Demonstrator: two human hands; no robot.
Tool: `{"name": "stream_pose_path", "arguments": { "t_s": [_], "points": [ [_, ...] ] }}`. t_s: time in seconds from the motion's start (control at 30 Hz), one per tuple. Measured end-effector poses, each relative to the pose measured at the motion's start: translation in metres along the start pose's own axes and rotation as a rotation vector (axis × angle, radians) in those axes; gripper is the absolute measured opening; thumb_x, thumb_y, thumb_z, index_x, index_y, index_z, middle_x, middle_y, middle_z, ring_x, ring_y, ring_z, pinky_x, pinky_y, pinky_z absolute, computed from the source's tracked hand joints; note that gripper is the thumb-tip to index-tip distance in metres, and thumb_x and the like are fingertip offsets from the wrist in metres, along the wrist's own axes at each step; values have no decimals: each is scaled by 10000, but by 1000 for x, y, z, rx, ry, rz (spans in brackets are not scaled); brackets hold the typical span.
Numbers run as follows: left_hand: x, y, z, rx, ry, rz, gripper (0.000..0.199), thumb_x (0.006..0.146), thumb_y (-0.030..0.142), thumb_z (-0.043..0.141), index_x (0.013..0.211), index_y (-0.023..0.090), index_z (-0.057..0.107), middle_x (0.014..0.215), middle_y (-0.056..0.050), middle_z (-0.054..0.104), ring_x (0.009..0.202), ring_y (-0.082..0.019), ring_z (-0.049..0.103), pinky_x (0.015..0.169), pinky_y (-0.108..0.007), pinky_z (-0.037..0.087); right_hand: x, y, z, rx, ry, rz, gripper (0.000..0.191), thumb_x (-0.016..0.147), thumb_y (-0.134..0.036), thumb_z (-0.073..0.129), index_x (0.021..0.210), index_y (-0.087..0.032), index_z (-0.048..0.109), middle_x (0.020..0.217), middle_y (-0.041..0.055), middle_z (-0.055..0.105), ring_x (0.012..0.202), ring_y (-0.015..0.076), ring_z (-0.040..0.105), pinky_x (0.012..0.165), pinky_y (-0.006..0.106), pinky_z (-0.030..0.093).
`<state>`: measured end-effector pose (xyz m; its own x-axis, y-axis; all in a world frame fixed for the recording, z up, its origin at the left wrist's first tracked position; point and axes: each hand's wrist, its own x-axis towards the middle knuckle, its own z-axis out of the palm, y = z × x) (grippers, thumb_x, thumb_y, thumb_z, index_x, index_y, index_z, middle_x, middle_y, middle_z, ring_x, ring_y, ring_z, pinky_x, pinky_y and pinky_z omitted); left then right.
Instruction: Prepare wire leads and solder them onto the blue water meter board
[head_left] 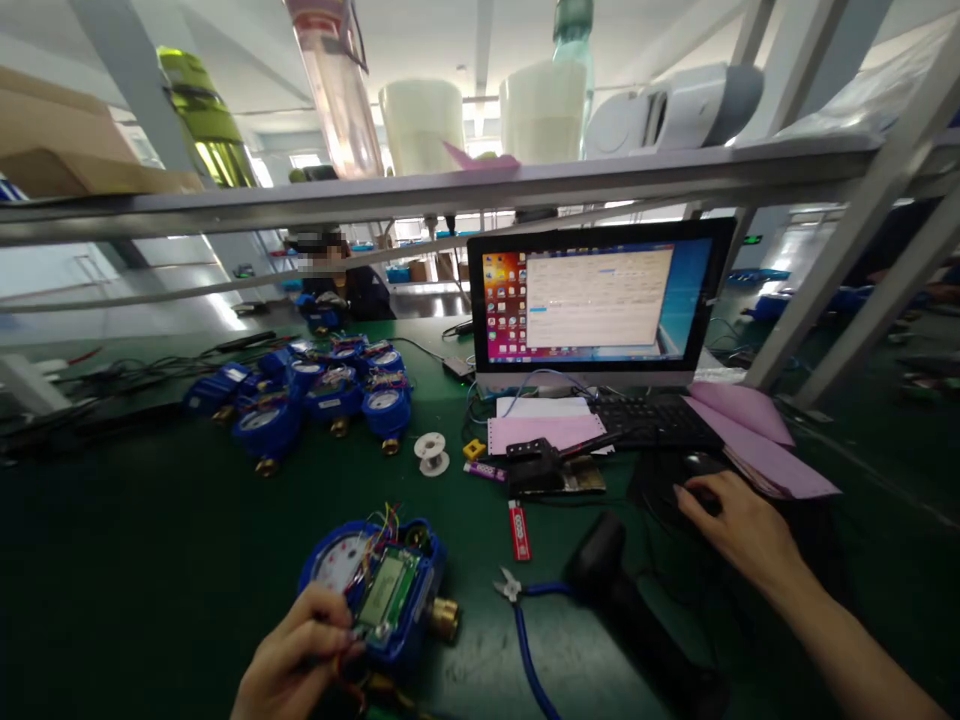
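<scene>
Water meter [430, 572] | left hand [289, 655]: fingers clamped on circuit board [390, 590] edge; light grip best, wires [388, 522] unstrained | right hand [750, 530]: fingers apart, at mouse [703, 462]

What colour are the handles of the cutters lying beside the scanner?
The handles are blue, seen best in the head view.
</scene>
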<state>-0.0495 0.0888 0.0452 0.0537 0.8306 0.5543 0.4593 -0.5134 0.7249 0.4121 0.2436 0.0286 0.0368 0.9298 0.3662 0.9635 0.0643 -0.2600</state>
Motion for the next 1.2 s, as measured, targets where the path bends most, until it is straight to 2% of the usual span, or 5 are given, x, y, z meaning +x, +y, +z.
{"name": "stream_pose_path", "arguments": {
  "t_s": [0.13,0.3,0.6,0.77,1.2],
  "points": [
    [3,-1,-3,72,14,65,92,750,115,637,692,178,604,735,-12,541,611,-98,570,514,-178,501,-58,-59,-4,-14,-412,-135,434,726,-516,533,980,-174,620,948,103,640,801,252,628,662,338,491],
    [-2,-4,-1,89,55,74,123,708,95,684,684,172,591,736,-4,551,648,-95,566,571,-198,490,-86,-80,10,7,-424,-191,631,659,-286,518,1232,-29,460,918,168,649,757,269,634,641,348,498],
    [-4,-2,2,56,97,54,149,681,95,716,659,171,590,718,7,546,648,-84,550,581,-200,471,-77,-140,-39,629,-773,-539,64,652,-199,513,670,-187,573,571,-8,537,611,139,522,569,210,446],
    [-1,-2,3,65,110,61,145,689,109,713,648,170,589,719,9,549,649,-80,552,582,-196,470,-84,-171,-29,692,-824,-573,59,636,-171,501,662,-157,552,662,0,569,645,117,499,631,198,447],
    [0,-1,2,63,98,63,135,697,87,698,672,170,594,719,8,542,643,-83,548,568,-195,472,-85,-176,-30,655,-789,-497,88,626,-203,504,678,-161,562,634,-6,561,622,123,482,596,205,425]
  ]
}}
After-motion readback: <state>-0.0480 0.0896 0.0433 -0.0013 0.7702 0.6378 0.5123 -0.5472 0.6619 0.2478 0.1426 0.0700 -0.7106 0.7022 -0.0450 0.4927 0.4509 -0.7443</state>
